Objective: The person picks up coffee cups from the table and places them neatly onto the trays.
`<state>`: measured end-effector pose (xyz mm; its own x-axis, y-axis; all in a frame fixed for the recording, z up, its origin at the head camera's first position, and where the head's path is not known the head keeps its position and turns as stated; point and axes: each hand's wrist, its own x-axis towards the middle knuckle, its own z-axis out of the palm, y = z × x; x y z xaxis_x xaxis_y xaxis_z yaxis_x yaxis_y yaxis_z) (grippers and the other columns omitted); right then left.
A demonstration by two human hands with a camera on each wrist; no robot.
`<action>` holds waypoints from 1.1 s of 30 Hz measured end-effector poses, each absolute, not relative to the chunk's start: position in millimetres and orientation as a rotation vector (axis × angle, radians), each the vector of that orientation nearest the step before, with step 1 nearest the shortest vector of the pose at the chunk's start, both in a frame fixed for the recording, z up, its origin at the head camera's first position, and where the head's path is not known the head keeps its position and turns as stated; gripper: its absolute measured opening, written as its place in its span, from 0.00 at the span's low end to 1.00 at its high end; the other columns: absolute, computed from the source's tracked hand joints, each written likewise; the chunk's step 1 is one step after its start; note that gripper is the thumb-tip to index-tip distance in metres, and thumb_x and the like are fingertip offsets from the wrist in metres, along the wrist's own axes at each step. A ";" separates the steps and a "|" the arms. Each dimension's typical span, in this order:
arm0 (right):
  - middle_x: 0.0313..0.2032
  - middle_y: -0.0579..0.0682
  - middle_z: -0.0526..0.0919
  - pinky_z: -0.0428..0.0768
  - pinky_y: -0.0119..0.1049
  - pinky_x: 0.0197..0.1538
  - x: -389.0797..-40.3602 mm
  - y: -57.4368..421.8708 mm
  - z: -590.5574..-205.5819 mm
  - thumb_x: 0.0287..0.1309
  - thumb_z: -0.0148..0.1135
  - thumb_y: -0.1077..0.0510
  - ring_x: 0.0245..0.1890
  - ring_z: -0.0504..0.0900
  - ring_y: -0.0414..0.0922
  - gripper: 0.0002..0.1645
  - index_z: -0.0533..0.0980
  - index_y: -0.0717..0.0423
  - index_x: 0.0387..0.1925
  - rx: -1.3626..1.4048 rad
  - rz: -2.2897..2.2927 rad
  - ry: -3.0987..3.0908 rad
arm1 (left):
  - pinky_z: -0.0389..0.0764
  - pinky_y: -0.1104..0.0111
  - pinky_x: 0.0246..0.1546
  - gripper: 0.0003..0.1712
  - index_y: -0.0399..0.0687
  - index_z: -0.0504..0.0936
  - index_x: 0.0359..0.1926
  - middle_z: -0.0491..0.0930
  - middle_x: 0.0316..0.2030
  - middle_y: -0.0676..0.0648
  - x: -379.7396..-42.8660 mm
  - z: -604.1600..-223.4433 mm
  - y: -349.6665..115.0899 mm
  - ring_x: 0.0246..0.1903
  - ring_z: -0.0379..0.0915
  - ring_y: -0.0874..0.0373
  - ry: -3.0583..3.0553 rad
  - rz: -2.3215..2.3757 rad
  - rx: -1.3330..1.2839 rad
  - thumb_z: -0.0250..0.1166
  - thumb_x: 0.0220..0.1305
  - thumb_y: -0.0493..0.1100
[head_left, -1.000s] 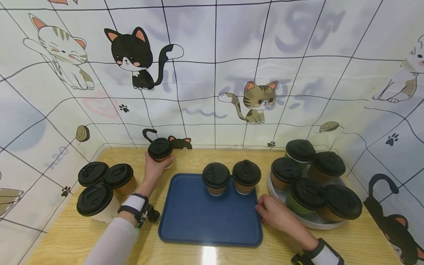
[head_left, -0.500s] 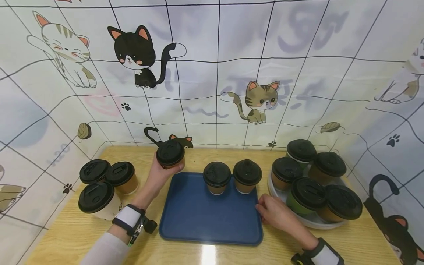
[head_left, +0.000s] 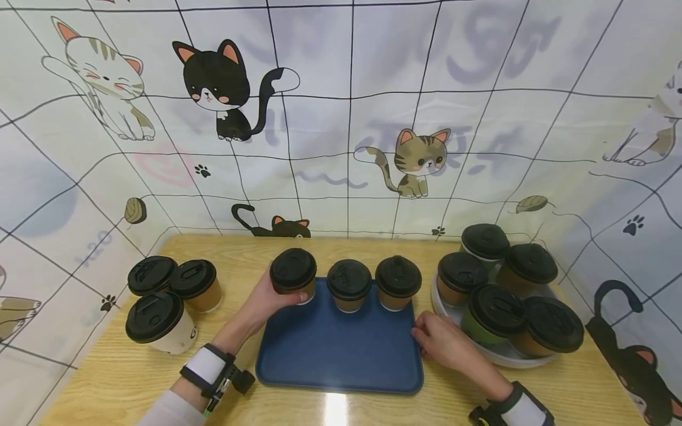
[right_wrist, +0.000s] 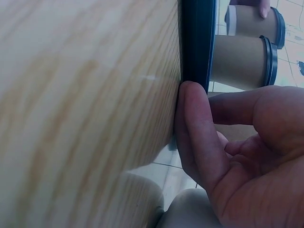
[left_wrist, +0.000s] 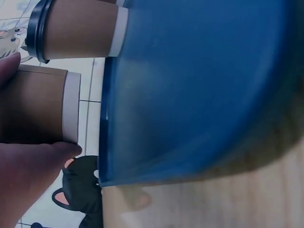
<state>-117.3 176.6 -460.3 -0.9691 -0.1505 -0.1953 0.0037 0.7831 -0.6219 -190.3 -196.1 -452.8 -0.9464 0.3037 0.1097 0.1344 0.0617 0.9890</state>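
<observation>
My left hand (head_left: 269,299) grips a brown paper coffee cup (left_wrist: 38,104) with a black lid, at the far left corner of the blue tray (head_left: 341,355). In the left wrist view, a gap shows between this cup's base and the tray. Two similar coffee cups, a middle one (head_left: 348,287) and a right one (head_left: 397,284), stand upright along the tray's far side. At the tray's right rim, my right hand (head_left: 439,340) pinches the edge between thumb and fingers. The right wrist view shows the fingertips (right_wrist: 194,97) against that rim.
Left of the tray are three lidded cups, including a white one (head_left: 170,334) and a brown one (head_left: 205,296). At right, a round pale grey container (head_left: 506,358) holds several lidded cups, one of them green (head_left: 482,325). A cat-print sheet (head_left: 341,118) closes off the back.
My left hand has carried its cup rightward and forward from the table's back left, first up, then down over the tray's far left corner. My right hand has stayed at the rim.
</observation>
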 end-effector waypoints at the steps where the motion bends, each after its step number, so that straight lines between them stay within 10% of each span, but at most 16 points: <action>1: 0.21 0.45 0.77 0.74 0.34 0.24 -117.6 176.4 -460.7 0.70 0.62 0.65 0.19 0.79 0.40 0.04 0.76 0.58 0.36 -0.118 -0.955 2.743 | 0.68 0.57 0.67 0.56 0.58 0.62 0.77 0.71 0.69 0.47 -189.5 -454.3 -196.6 0.67 0.67 0.52 2.193 2.004 0.447 0.79 0.51 0.29; 25: 0.22 0.46 0.77 0.75 0.35 0.25 -118.7 177.1 -459.8 0.69 0.62 0.66 0.20 0.79 0.40 0.03 0.77 0.60 0.37 -0.092 -0.968 2.730 | 0.56 0.49 0.74 0.57 0.49 0.58 0.79 0.67 0.72 0.41 -189.1 -471.9 -198.0 0.72 0.62 0.44 2.206 1.814 0.366 0.79 0.52 0.31; 33: 0.14 0.43 0.72 0.68 0.34 0.24 -105.0 183.1 -456.4 0.69 0.65 0.59 0.16 0.70 0.40 0.17 0.77 0.51 0.21 -0.178 -0.797 2.794 | 0.77 0.49 0.62 0.37 0.31 0.66 0.73 0.74 0.62 0.31 -156.3 -457.2 -228.4 0.62 0.74 0.36 2.592 1.507 0.145 0.69 0.65 0.34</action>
<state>-105.0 183.1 -456.4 -0.9662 -0.1782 -0.1863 -0.0532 0.8448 -0.5324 -156.3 -228.4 -457.2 -0.9856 0.1531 -0.0717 0.0134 0.4936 0.8696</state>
